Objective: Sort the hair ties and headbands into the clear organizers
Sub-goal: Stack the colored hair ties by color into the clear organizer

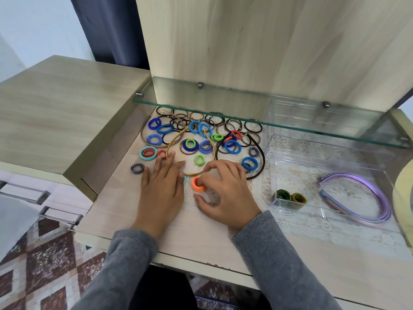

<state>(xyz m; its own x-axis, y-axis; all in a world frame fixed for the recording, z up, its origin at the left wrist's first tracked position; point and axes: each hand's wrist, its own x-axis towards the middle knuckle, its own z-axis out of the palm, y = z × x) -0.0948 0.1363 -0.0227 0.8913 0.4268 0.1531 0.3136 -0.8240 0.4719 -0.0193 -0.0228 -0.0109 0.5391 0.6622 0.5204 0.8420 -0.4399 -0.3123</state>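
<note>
Orange hair tie [198, 185] | held by right grip [228, 193] | left grip [163, 189] beside

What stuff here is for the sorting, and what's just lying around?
For sorting: orange fabric hair tie pinched by the right hand; loose coloured hair ties; thin gold headband; black headband; purple headbands inside the clear plastic organizer.
Just lying about: glass shelf; dark blue curtain; patterned rug.

an orange hair tie [197, 184], blue ties [232, 146], green ties [199, 159], black thin ties [253, 126], a tan headband [174, 142], purple headbands [366, 198], grey sleeves [125, 265], and a brown diamond-patterned rug [44, 260].
</note>
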